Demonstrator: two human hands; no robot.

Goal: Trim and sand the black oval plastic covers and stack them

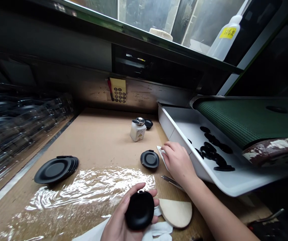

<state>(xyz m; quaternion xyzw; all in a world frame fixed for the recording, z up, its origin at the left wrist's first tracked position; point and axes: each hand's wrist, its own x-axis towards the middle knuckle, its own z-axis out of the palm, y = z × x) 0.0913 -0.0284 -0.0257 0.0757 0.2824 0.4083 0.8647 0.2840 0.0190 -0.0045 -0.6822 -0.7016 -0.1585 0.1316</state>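
Observation:
My left hand point(116, 221) is wrapped round a round black plastic lid-like part point(139, 211), its dished face up, near the front edge of the table. At the side of the white tray, my right hand point(179, 162) has its fingers closed on a thin white cloth or paper point(160, 152). Just left of that hand lies another black part point(150, 159), flat on the table. A slim metal-tipped tool point(171, 181) rests below the right wrist. Between the two hands, towards the front, is a beige half-round pad point(176, 211).
Black parts lie overlapped in a row point(53, 170) at left. A small pump-top bottle point(137, 131) stands behind. The white tray point(205, 169) holds several black parts beneath a green conveyor belt point(229, 117). Clear plastic trays point(25, 113) are stacked at left; a squeeze bottle point(224, 40) sits above.

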